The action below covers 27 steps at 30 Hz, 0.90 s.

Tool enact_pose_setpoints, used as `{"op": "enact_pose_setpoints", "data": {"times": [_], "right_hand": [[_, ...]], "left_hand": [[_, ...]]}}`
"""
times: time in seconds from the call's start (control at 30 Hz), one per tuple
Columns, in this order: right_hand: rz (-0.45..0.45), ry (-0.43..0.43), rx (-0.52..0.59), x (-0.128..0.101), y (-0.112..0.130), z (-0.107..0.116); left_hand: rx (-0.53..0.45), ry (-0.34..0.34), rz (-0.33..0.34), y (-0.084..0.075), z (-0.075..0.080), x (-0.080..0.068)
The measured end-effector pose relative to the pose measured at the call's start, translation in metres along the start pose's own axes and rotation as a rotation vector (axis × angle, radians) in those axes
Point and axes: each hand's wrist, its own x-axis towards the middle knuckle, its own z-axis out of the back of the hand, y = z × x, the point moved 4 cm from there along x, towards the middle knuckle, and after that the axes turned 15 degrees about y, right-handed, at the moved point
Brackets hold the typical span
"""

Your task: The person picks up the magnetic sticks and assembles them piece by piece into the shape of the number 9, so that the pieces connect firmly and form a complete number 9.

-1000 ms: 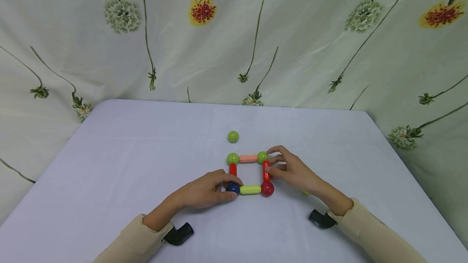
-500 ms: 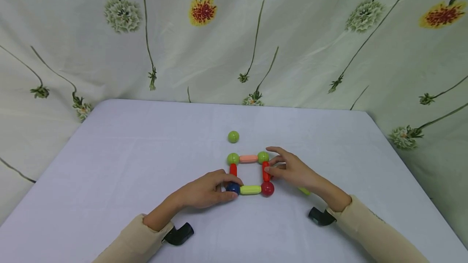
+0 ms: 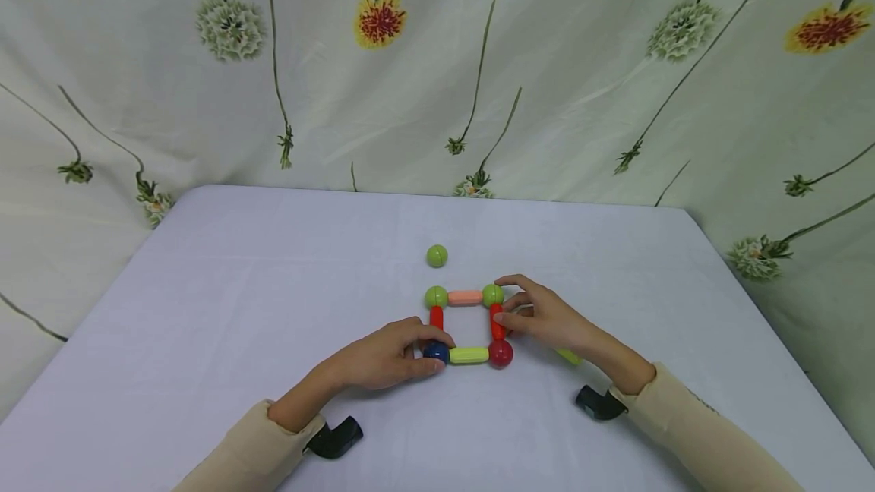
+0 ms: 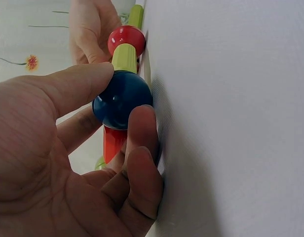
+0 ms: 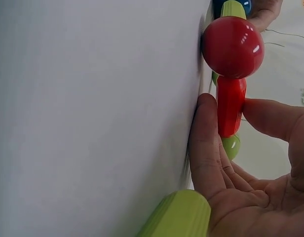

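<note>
A square of rods and balls lies on the table. My left hand holds the blue ball at its near left corner, thumb and fingers around it. From that ball a yellow-green rod runs to the red ball at the near right. My right hand pinches the red rod on the right side between thumb and fingers. That rod joins the red ball to a green ball. A pink rod links it to another green ball; a second red rod forms the left side.
A loose green ball lies beyond the square. Another yellow-green rod lies under the right forearm, close to the camera in the right wrist view. A flowered cloth hangs behind the white-covered table.
The right hand has shifted slightly left, with the far end of the right-hand red rod moving a little left too. More of the loose yellow-green rod shows. My left hand stays put.
</note>
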Motion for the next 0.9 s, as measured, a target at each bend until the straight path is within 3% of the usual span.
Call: {"op": "enact_pose_setpoints", "data": {"times": [0.53, 0.9], "right_hand": [[0.010, 0.003, -0.050, 0.0027, -0.0009, 0.0006], [-0.006, -0.020, -0.070, 0.0015, 0.0009, 0.0005]], "left_hand": [[-0.001, -0.008, -0.017, -0.0001, -0.0002, 0.0006], [0.023, -0.055, -0.023, 0.0002, 0.0013, 0.0014]]}}
